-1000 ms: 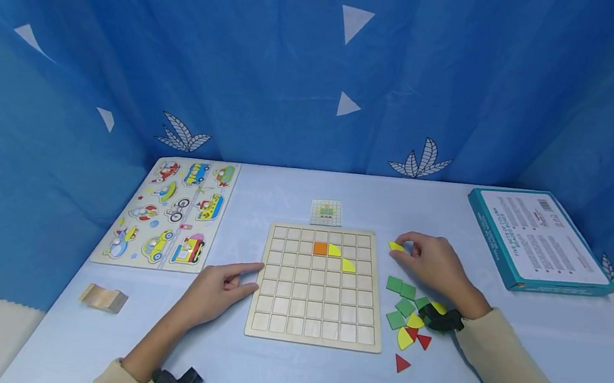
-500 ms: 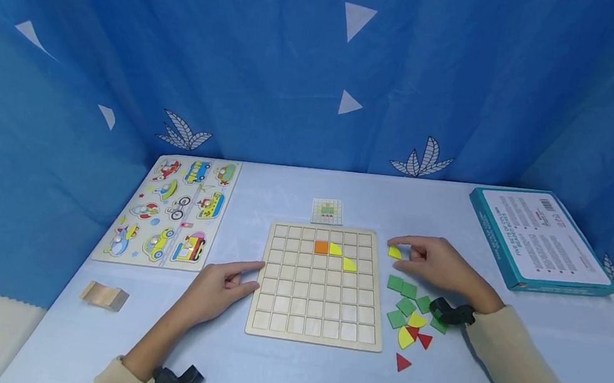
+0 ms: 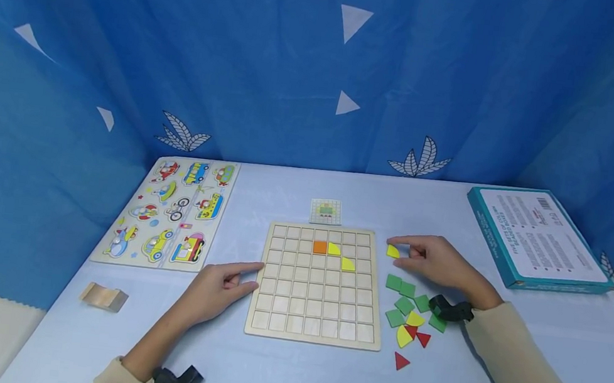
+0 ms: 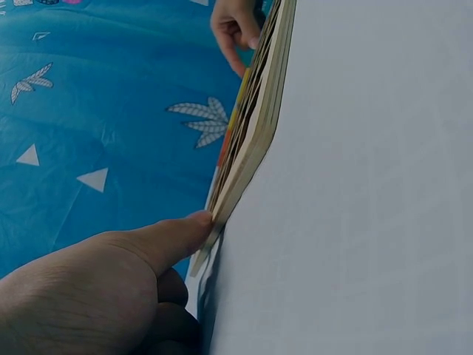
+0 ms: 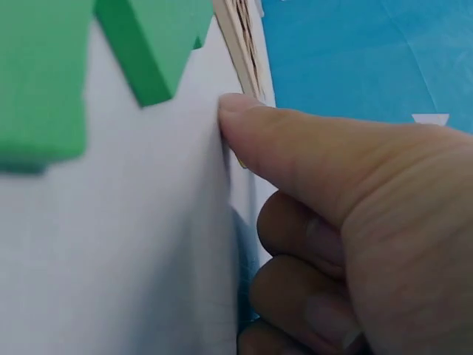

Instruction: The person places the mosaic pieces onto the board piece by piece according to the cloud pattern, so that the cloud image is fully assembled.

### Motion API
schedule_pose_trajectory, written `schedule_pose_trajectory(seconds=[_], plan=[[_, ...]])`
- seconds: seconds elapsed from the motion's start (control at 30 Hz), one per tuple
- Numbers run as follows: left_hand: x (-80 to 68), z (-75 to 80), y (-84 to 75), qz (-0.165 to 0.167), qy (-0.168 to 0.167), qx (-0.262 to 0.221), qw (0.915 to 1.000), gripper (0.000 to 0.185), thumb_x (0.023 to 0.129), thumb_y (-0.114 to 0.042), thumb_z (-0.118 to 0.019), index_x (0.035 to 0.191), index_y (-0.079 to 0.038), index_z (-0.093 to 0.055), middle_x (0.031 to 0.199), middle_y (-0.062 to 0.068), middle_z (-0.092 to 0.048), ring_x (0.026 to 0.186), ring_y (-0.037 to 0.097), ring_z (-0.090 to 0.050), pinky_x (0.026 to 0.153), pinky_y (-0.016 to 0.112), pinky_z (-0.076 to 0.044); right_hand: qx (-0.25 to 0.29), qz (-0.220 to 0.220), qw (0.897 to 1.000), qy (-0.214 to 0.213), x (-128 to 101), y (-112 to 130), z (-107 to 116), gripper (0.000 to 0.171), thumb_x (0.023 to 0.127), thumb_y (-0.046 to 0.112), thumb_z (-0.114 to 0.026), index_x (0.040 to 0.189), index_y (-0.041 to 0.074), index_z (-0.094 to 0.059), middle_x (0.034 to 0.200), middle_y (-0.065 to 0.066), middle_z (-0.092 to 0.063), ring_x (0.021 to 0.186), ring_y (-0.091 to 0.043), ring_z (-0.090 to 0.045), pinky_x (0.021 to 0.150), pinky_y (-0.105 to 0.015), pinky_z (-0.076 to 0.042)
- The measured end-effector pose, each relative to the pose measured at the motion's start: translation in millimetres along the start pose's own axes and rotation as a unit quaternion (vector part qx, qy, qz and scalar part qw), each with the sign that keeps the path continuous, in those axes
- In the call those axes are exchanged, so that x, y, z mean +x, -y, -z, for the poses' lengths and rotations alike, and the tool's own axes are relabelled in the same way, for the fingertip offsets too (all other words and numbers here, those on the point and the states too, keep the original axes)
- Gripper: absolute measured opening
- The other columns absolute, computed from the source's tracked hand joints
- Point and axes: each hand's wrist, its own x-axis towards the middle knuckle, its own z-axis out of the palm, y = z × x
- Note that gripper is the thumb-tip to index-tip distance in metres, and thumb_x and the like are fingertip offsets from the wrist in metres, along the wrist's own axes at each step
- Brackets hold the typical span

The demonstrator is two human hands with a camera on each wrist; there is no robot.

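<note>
In the head view, right of centre, the right hand [image 3: 435, 263] pinches a yellow quarter-round piece [image 3: 393, 251] between thumb and forefinger, just off the right edge of the wooden grid board [image 3: 315, 319]. Left of centre, the left hand [image 3: 219, 289] lies with its forefinger stretched to the board's left edge, other fingers loosely curled, gripping nothing. The board carries an orange square [image 3: 320, 247] and two yellow quarter-rounds [image 3: 342, 257] in its upper rows; the pattern card [image 3: 326, 211] sits above it. To seat the piece well, I judge it best to check the curve's direction against the card and lower it flat.

In the left wrist view, the forefinger [image 4: 170, 237] touches the board's edge, bracing it.

In the right wrist view, the thumb [image 5: 295, 159] fills the right half; the yellow piece is all but hidden. Green tiles [image 5: 148, 44] lie upper left.
</note>
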Motion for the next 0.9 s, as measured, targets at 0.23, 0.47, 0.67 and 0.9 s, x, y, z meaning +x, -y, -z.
schedule_pose_trajectory(seconds=[0.23, 0.47, 0.67, 0.9], plan=[[-0.1, 0.0, 0.1, -0.001, -0.003, -0.001, 1.0, 0.035, 0.092, -0.03, -0.078, 0.127, -0.029, -0.073, 0.056, -0.013, -0.037, 0.052, 0.004, -0.032, 0.052, 0.024, -0.029, -0.004, -0.02, 1.0, -0.003, 2, 1, 1, 0.035, 0.09, 0.018, -0.081, 0.124, 0.012, -0.074, 0.06, 0.0, -0.043, 0.058, -0.019, -0.046, 0.052, -0.028, -0.032], [-0.6, -0.4, -0.7, 0.001, -0.001, 0.002, 1.0, 0.036, 0.092, -0.031, -0.078, 0.128, -0.028, -0.073, 0.055, -0.012, -0.038, 0.051, 0.004, -0.032, 0.051, 0.024, -0.029, -0.001, -0.025, 0.999, 0.034, -1, 1, 9, 0.043, 0.089, 0.018, -0.081, 0.13, 0.009, -0.071, 0.063, 0.001, -0.044, 0.061, -0.019, -0.047, 0.054, -0.029, -0.033], [-0.6, 0.2, -1.9, 0.004, -0.002, 0.002, 1.0, 0.036, 0.092, -0.03, -0.078, 0.128, -0.028, -0.073, 0.055, -0.012, -0.038, 0.051, 0.004, -0.032, 0.051, 0.024, -0.029, -0.003, -0.017, 0.999, 0.052, -4, -1, 15, 0.042, 0.09, 0.019, -0.08, 0.13, 0.01, -0.07, 0.065, 0.001, -0.045, 0.062, -0.018, -0.049, 0.054, -0.027, -0.034], [-0.3, 0.5, -2.5, 0.008, 0.001, 0.0, 1.0, 0.036, 0.092, -0.029, -0.079, 0.128, -0.028, -0.073, 0.056, -0.012, -0.038, 0.052, 0.004, -0.032, 0.051, 0.024, -0.029, 0.012, -0.019, 0.999, 0.048, -6, -3, 20, 0.04, 0.091, 0.018, -0.08, 0.129, 0.012, -0.069, 0.069, -0.002, -0.048, 0.065, -0.021, -0.052, 0.056, -0.026, -0.039]])
